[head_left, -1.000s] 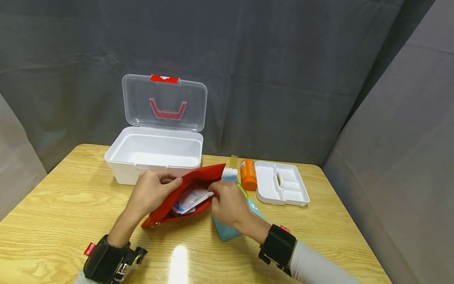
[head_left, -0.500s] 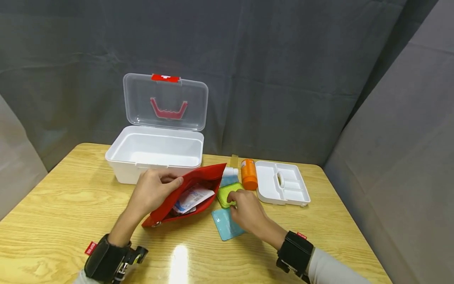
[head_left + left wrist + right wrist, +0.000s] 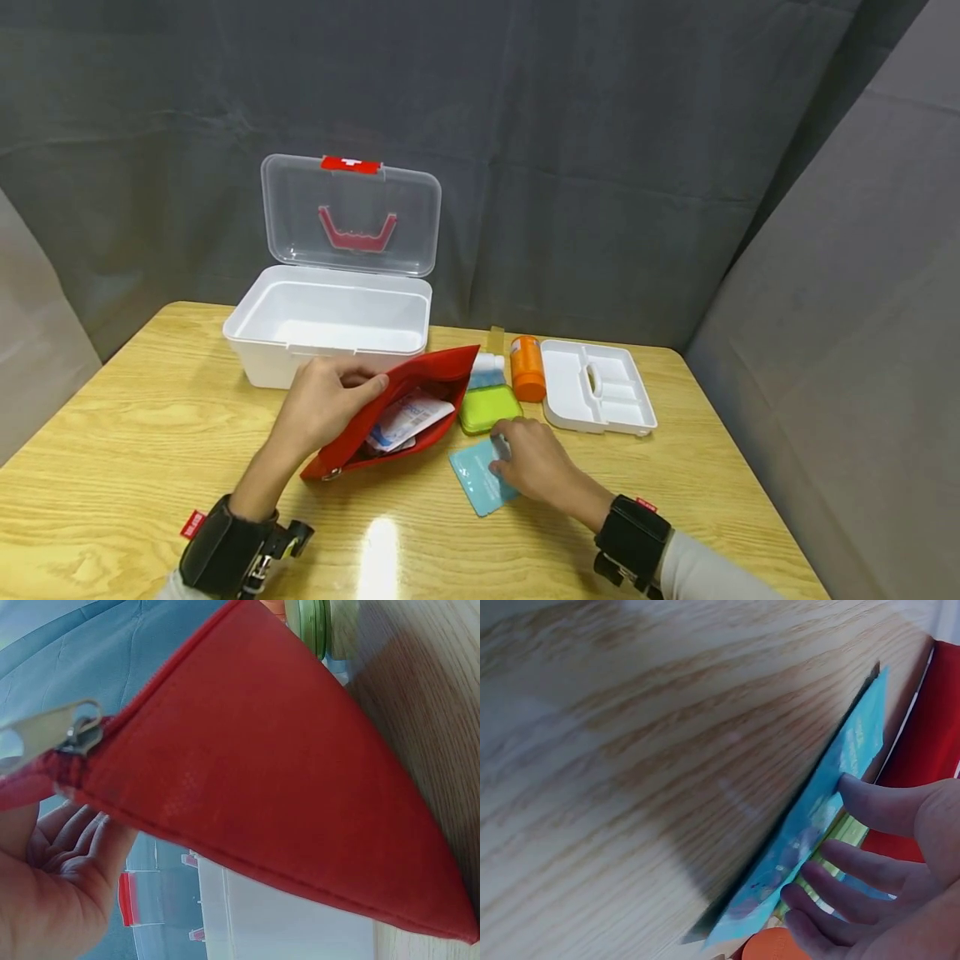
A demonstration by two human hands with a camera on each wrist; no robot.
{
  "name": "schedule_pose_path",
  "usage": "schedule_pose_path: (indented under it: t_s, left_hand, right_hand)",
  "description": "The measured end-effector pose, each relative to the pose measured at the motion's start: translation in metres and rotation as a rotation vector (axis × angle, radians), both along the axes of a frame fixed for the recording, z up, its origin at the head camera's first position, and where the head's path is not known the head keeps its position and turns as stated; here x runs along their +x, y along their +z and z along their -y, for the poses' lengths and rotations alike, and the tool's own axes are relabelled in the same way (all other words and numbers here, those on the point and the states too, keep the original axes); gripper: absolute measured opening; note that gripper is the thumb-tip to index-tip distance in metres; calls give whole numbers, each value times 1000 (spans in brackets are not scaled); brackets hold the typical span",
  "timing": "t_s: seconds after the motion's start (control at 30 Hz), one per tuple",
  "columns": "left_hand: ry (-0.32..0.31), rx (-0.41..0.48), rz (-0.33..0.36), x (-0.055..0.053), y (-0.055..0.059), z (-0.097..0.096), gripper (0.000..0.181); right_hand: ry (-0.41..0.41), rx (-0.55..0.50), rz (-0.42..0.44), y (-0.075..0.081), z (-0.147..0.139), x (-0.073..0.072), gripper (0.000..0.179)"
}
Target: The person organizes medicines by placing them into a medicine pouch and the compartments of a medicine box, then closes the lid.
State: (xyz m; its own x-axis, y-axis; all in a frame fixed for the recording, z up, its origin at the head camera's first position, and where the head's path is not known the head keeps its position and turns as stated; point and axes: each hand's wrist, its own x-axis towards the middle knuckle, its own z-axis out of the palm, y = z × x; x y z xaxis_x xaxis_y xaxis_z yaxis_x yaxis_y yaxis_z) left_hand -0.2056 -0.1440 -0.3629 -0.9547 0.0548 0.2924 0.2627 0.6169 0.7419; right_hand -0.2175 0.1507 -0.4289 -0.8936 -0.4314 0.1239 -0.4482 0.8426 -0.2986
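Head view: my left hand (image 3: 322, 408) pinches the red pouch (image 3: 438, 364) by its gaping rim, and my right hand (image 3: 536, 458) grips the flat teal sachet (image 3: 476, 477) nearer me than the lime-green case (image 3: 491, 407); holding that mouth wide should help. Left wrist: the pouch wall runs smooth and triangular from a metal zip pull (image 3: 45, 733). Right wrist: thumb on shiny film, fingers along the other edge, so a light, square pinch should suit.
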Motion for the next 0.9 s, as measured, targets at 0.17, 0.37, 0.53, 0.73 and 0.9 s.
schedule_pose_path:
  t_s: [0.17, 0.37, 0.53, 0.73, 0.9]
  left_hand:
    - [-5, 4, 6, 0, 1, 1, 15]
    - [-7, 7, 7, 0, 1, 0, 13]
    - [-10, 12, 6, 0, 2, 0, 13]
    - [-9, 8, 5, 1, 2, -1, 13]
    - [-8, 6, 7, 1, 2, -1, 13]
  right_hand:
    - [26, 38, 42, 3, 1, 2, 36]
    - [21, 55, 61, 4, 4, 6, 34]
    - [2, 58, 72, 5, 5, 6, 32]
    - [-24, 55, 86, 5, 5, 5, 25]
    - [-50, 27, 116, 4, 2, 4, 28]
